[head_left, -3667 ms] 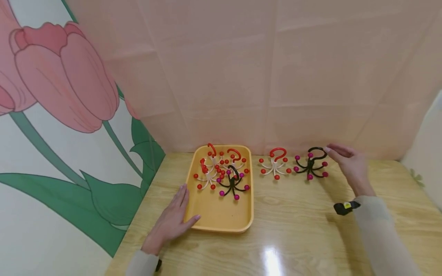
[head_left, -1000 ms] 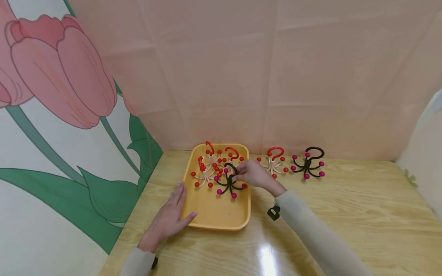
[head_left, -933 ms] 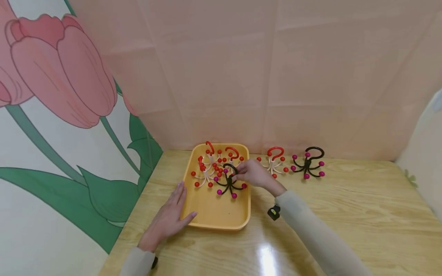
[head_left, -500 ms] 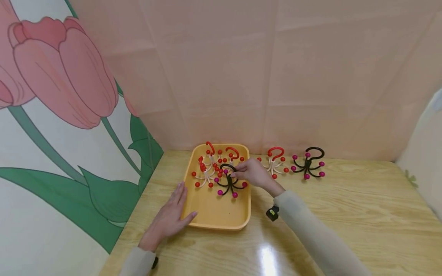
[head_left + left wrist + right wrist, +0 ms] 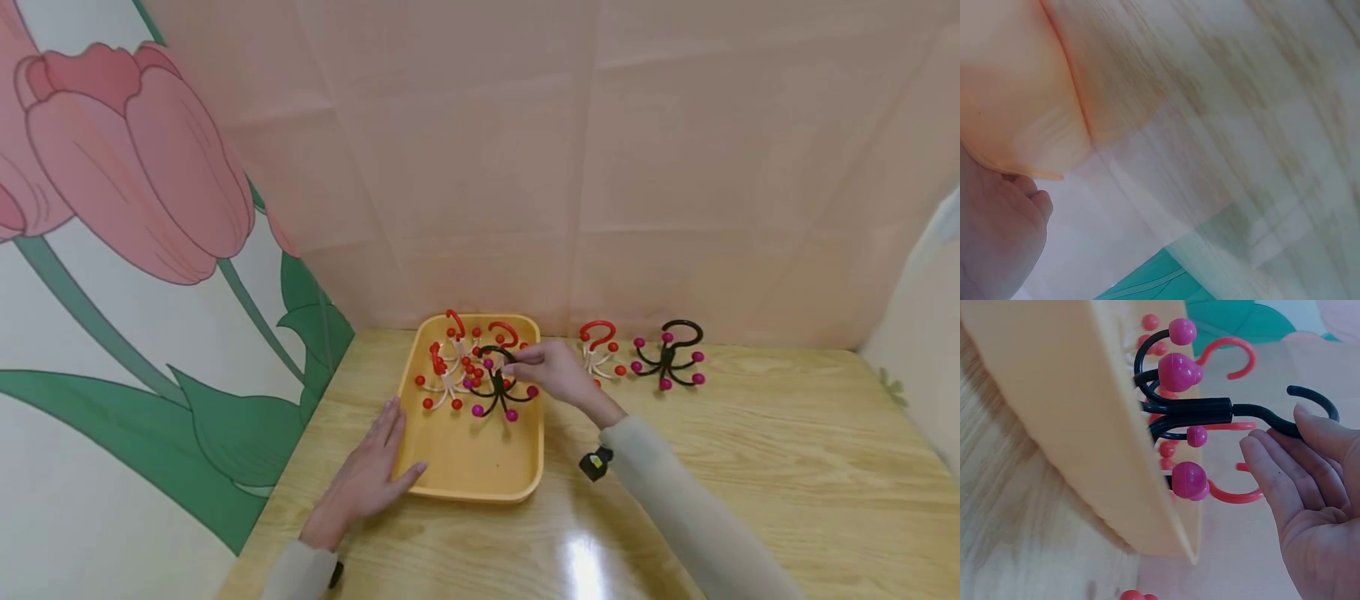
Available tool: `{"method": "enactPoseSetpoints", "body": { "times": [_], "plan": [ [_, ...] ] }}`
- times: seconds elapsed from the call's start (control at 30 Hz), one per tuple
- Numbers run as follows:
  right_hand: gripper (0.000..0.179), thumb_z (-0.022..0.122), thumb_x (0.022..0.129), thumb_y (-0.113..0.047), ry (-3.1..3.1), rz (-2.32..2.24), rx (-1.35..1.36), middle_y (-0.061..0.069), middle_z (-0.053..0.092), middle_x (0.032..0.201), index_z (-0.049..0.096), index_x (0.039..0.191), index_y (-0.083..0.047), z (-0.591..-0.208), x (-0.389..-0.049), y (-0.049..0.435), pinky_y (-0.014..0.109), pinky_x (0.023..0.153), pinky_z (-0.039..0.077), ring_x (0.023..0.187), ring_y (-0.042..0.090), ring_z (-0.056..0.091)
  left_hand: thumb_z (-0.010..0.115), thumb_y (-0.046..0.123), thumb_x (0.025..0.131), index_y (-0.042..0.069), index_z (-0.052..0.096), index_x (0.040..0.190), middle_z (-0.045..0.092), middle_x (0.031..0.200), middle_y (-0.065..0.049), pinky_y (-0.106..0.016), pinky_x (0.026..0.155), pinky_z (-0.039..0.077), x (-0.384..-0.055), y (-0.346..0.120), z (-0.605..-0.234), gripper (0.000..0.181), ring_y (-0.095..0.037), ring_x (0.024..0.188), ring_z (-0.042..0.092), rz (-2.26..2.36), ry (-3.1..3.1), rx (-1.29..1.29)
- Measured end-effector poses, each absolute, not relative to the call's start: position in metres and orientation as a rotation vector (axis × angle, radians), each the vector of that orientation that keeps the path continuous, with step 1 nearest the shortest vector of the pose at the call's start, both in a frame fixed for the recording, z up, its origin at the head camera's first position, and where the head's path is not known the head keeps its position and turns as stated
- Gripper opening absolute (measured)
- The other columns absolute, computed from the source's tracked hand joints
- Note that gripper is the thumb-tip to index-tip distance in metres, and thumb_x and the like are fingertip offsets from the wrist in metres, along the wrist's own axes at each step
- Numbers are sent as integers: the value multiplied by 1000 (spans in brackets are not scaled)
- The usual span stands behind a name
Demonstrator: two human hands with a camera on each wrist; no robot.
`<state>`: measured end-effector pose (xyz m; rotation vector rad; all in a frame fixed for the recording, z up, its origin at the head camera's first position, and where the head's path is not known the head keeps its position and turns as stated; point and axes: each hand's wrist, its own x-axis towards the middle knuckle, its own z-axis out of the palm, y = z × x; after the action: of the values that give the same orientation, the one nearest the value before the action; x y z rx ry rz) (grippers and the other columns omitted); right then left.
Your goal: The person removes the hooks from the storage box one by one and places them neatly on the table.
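Just below the centre of the frame, the right hand pinches the black hanger by its curved top, likely because its legs spread wide, while the outstretched left hand seemingly steadies the tray.

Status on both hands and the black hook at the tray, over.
Right hand pinches black hook by its neck. Left hand on side of yellow tray. Red-and-white hooks close by, possible snag.

Head camera's up high, looking forward and down on the yellow plastic tray; left-wrist view's close, tilted, catching part of it; right-wrist view's close too, side-on, sharing tray and black, magenta-balled hook with the head.
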<state>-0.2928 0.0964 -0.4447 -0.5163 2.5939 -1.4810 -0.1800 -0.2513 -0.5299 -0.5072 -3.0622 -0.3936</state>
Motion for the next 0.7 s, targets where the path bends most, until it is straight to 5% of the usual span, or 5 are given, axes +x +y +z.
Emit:
{"method": "enactPoseSetpoints", "body": {
  "times": [0.2, 0.57, 0.7],
  "plan": [
    [37, 78, 97, -31, 2523, -1602, -484, 12, 82, 111, 78, 124, -6, -433, -289, 104, 46, 86, 66, 103, 34, 80, 48, 71, 100, 3, 19, 167, 1, 180, -10, -50, 131, 28, -178, -251, -529, 100, -30, 167, 10, -391, -3066, -516],
    [42, 80, 94, -37, 2388, -1854, -426, 12, 80, 118, 78, 125, -9, -411, -278, 139, 37, 91, 65, 107, 28, 79, 47, 71, 101, 2, 17, 167, -3, 179, -10, -50, 131, 27, -178, -252, -530, 100, -31, 167, 8, -405, -3074, -529],
    [42, 79, 95, -36, 2399, -1898, -400, 11, 80, 117, 77, 125, -6, -407, -274, 158, 34, 90, 65, 99, 16, 81, 47, 71, 101, 3, 17, 167, -3, 180, -9, -50, 131, 28, -178, -252, -529, 100, -30, 167, 8, -415, -3065, -524]
  ]
}}
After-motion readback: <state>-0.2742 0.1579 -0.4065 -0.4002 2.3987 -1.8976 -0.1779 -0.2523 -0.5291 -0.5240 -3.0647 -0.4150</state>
